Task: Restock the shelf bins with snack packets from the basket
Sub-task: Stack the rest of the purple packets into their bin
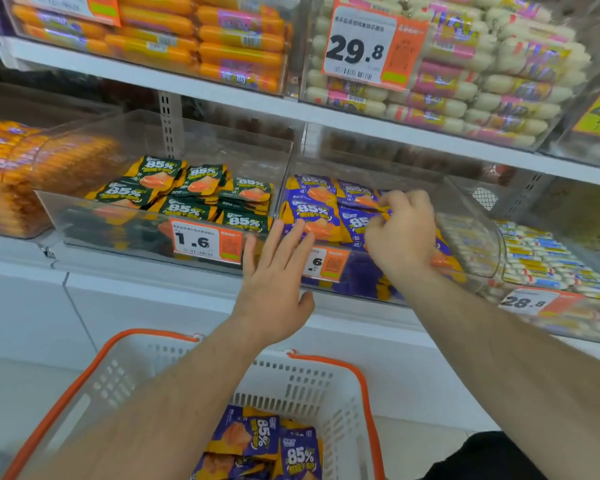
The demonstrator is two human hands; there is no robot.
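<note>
Head view, near first: white basket with orange handles [326,386] at our waist, purple snack packets [267,441] left in the bottom, so restock not finished. Further out, left hand [274,282] has straight spread fingers, holds nothing, fingertips at the front lip of the clear bin [465,206], just above its price tag [326,265]. Right hand [400,233] is inside that bin, fingers curled over purple packets; it looks like it pinches one, though the packet edge is partly hidden. The bin's purple stack [312,209] is already high. Next bin left holds green packets [194,199], so we keep flavours apart. To do this well we judge: lay packets flat, face up, push them back, steady the bin front with the left hand. Beyond, upper shelf sausage bins [222,39].
</note>
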